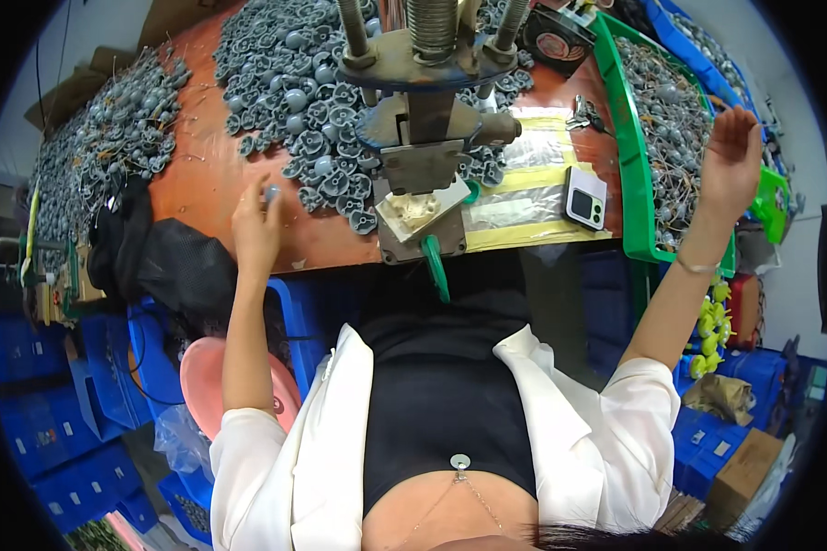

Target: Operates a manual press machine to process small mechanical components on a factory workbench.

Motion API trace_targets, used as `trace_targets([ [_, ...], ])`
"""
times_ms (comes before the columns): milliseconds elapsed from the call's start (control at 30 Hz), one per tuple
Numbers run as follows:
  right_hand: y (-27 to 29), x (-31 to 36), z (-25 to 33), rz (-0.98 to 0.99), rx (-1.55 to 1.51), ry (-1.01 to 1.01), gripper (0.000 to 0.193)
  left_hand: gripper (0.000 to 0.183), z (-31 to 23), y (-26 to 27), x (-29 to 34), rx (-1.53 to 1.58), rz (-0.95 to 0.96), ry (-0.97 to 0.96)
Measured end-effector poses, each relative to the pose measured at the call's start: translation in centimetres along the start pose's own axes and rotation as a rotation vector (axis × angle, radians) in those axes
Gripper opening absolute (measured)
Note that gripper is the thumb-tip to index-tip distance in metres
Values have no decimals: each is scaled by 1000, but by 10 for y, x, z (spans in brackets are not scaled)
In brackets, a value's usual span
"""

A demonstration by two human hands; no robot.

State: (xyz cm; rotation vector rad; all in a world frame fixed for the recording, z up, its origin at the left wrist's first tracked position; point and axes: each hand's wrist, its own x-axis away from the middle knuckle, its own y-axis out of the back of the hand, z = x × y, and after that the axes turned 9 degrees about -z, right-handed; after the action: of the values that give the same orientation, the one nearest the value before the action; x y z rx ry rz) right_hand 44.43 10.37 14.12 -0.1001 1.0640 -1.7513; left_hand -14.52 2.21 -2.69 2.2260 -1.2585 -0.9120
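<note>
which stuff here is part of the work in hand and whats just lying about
Likely part of the work:
small grey part at the left hand
press
loose grey parts, heaped left of the press
wired grey parts in the green tray, near the right hand

Likely just lying about:
phone, right of the press
dark fabric bundle

Single head-worn fisheye, left unit of the side-by-side pair, looks steeply down; picture upright, unmirrored. Wearer's torso (450, 404) sits close, filling lower centre. Bench (198, 165) spans the upper part; press (423, 165) is cropped at the top edge. Straight edges bow toward the dark rim. Coverage reaches both sides of the wearer.
</note>
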Motion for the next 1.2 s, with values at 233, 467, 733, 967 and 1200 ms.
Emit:
trace_targets([
  [233, -75, 125, -29, 544, 18, -342, 21, 35, -44, -8, 25, 1368, 306, 609],
  [467, -120, 220, -87, 1182, 250, -755, 15, 35, -109, -67, 61, 336, 106, -417],
  [733, -131, 263, -146, 1265, 266, -794, 15, 35, -104, -87, 63, 154, 251, -450],
  [967, -122, 264, -176, 1141, 317, -857, 16, 23, -78, -55, -1, 27, -128, -479],
  [1200, -112, 270, -182, 1101, 410, -727, 18, 21, -48, -72, -53, -545, -34, -368],
])
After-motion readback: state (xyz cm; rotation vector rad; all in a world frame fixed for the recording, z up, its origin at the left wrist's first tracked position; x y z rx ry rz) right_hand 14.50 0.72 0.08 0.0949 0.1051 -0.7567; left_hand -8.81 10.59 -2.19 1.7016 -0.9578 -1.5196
